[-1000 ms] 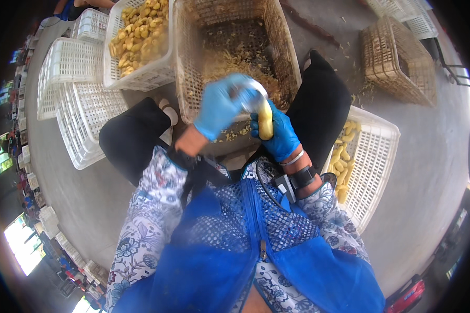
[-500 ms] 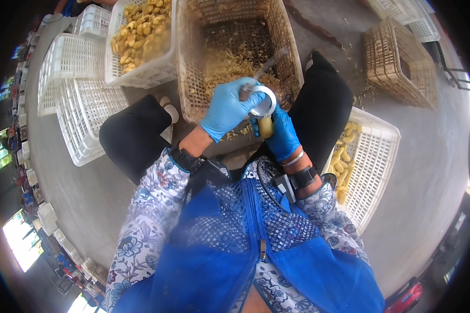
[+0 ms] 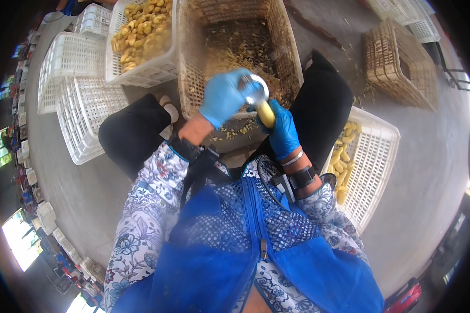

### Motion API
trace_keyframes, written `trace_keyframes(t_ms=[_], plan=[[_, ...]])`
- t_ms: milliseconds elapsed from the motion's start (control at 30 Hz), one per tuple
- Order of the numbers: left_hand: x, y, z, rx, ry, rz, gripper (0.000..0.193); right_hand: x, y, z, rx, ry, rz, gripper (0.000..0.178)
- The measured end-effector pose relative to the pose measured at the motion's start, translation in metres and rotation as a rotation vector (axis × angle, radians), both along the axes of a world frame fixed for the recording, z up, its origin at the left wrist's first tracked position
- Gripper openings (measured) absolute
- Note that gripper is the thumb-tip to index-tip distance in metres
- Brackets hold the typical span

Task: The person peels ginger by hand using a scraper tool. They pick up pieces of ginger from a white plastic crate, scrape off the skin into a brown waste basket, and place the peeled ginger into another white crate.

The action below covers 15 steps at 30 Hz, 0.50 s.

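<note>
My left hand (image 3: 223, 98), in a light blue glove and smeared by motion, is closed on a silver ring-shaped tool (image 3: 258, 89), perhaps a peeler. Its exact kind is too blurred to tell. My right hand (image 3: 284, 131), gloved in darker blue, grips a smooth, oblong yellow piece of produce (image 3: 266, 114). The piece's upper end meets the ring's lower edge. Both hands are above the near side of a brown-stained crate (image 3: 185, 86) that holds pale yellow shavings (image 3: 230, 65).
A white crate (image 3: 141, 77) heaped with yellow produce (image 3: 141, 36) stands at the far left, beside white crates (image 3: 91, 112). On my right, another white crate (image 3: 373, 156) holds similar pieces (image 3: 342, 161). Farther right sits a stained crate (image 3: 399, 62). Shavings lie scattered on the floor.
My left hand and the ring tool have shifted slightly up and left, and the ring has tilted. More of the yellow piece shows, leaning toward the upper left.
</note>
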State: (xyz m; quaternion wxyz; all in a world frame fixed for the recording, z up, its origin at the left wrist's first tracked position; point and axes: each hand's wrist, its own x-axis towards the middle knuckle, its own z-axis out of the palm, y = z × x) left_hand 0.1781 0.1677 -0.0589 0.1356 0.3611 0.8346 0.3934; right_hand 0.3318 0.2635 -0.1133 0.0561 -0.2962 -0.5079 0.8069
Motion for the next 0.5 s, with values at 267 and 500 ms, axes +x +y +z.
trace_keyframes(t_ms=[267, 500], plan=[[-0.046, -0.013, -0.089, 0.126, -0.390, 0.291, 0.026, -0.059, 0.001, -0.016, -0.497, -0.045, -0.127, 0.018], [-0.094, -0.046, 0.025, 0.126, -0.476, 0.272, 0.036, -0.091, 0.053, -0.041, -0.254, -0.131, -0.258, 0.025]])
